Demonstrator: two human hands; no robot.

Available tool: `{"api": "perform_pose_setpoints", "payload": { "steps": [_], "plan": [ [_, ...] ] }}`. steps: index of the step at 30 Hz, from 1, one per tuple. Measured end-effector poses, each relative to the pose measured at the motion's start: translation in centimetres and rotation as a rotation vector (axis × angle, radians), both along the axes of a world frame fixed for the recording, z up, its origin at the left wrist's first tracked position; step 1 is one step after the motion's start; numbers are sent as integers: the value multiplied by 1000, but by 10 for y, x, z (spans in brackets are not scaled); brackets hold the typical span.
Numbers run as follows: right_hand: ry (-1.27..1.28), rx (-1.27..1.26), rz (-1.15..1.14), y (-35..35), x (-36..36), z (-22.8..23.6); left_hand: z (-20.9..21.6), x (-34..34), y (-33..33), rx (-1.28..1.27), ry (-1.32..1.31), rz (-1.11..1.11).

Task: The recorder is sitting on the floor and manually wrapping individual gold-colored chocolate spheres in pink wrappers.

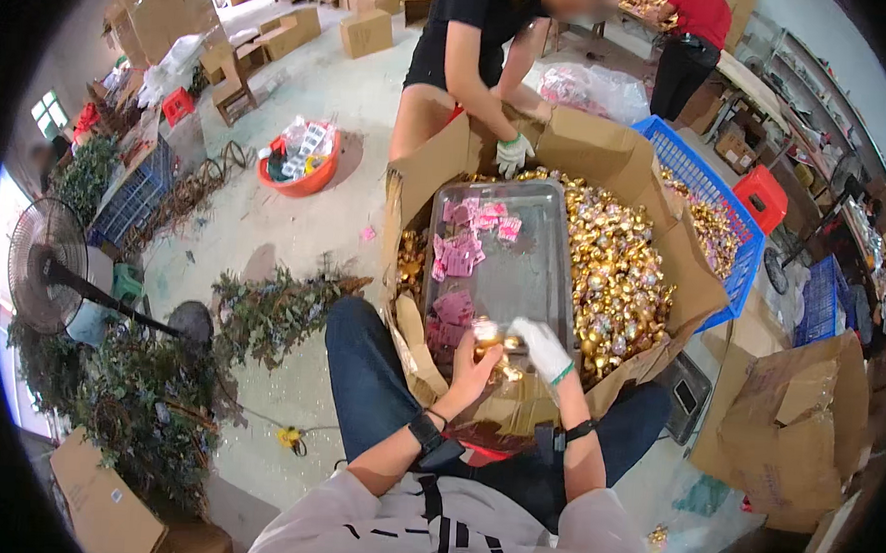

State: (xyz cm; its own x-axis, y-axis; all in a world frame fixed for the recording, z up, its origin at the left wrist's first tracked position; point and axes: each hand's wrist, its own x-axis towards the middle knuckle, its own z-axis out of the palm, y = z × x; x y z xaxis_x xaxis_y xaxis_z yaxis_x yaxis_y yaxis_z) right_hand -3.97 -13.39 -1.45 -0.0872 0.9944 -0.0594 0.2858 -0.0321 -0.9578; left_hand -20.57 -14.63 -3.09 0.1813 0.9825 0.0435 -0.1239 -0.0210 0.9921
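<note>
Just above the near end of a grey tray [551,217], my bare left hand [471,370] is closed round a small bunch of shiny gold ornaments [489,355]. My right hand [542,350] wears a white glove with a green cuff. Its fingers are drawn together beside the bunch; what they pinch, if anything, I cannot make out. Pink printed paper tags [457,255] lie in loose stacks along the tray's left side. Beneath and around the tray, a large open cardboard box [434,168] is filled with gold ornaments [614,270].
Across the box, a person's gloved hand [514,155] reaches in at the far rim. A blue plastic crate [749,263] of ornaments adjoins the box's right side. Leftward on the floor are an orange basin [308,181], leafy branches [271,313] and a standing fan [53,256].
</note>
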Motion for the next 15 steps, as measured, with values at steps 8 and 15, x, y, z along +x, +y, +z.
{"api": "perform_pose_setpoints", "payload": {
  "steps": [8,15],
  "plan": [
    [-210,-124,65,120,-15,-28,31,2,2,164,87,-315],
    [-730,73,94,97,-61,-99,16,3,-3,21,-62,-68]
  ]
}}
